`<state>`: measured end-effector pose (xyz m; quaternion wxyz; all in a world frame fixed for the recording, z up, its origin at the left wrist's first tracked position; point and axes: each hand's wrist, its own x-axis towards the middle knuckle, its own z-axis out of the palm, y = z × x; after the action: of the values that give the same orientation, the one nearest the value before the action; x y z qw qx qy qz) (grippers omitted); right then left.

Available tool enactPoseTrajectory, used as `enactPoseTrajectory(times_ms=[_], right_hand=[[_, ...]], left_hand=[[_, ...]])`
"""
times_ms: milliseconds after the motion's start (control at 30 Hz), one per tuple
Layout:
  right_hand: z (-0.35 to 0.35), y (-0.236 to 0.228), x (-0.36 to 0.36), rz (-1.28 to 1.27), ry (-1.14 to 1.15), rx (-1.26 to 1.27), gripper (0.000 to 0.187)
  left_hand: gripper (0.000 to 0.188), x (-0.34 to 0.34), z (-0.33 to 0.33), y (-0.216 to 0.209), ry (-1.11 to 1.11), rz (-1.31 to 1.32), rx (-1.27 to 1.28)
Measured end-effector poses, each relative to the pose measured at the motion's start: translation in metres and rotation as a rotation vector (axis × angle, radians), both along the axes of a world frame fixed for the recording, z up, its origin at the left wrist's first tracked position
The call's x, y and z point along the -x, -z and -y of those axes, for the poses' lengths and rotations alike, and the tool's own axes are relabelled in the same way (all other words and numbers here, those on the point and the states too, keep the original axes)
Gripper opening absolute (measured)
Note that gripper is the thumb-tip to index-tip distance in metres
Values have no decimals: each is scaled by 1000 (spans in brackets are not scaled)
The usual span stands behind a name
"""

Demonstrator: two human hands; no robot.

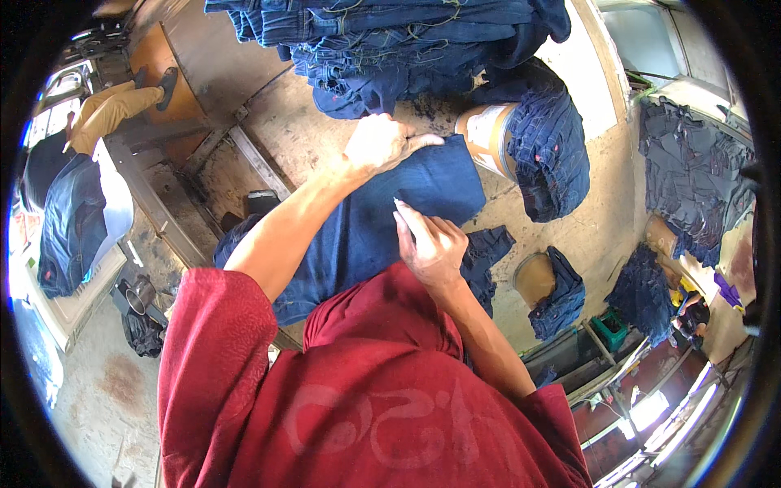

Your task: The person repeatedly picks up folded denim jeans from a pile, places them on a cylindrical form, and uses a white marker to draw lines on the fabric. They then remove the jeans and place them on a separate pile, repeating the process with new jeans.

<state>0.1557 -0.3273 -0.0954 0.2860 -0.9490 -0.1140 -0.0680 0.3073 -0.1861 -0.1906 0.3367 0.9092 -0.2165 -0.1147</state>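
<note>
A pair of dark blue jeans point(370, 215) lies stretched out before me, one end near my lap and the other reaching far right. My left hand point(381, 145) is closed at the far edge of the jeans, its thumb laid along the cloth. What lies under its curled fingers is hidden. Above the near side of the denim, my right hand point(433, 246) pinches a small, thin, whitish stick point(398, 202) between thumb and fingers. The stick's tip points at the cloth; whether it touches I cannot tell.
A tall stack of folded jeans point(390, 41) stands straight ahead. To its right, more jeans point(553, 138) drape over a brown drum point(490, 138). Piles of dark garments point(691, 167) lie far right. At the left, another person point(110, 114) is near a table with jeans point(69, 220).
</note>
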Motion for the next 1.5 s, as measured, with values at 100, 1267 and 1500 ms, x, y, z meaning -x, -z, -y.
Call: enactPoseTrajectory(times_ms=[100, 1267, 1500], right_hand=[[-11, 3, -16, -43, 27, 76, 20], [-16, 13, -28, -143, -18, 170, 2], [-3, -21, 2, -158, -6, 146, 12]], left_hand=[[48, -1, 1, -1, -120, -59, 107], [22, 2, 2, 13, -220, -131, 351], [26, 2, 3, 5, -232, -139, 288]])
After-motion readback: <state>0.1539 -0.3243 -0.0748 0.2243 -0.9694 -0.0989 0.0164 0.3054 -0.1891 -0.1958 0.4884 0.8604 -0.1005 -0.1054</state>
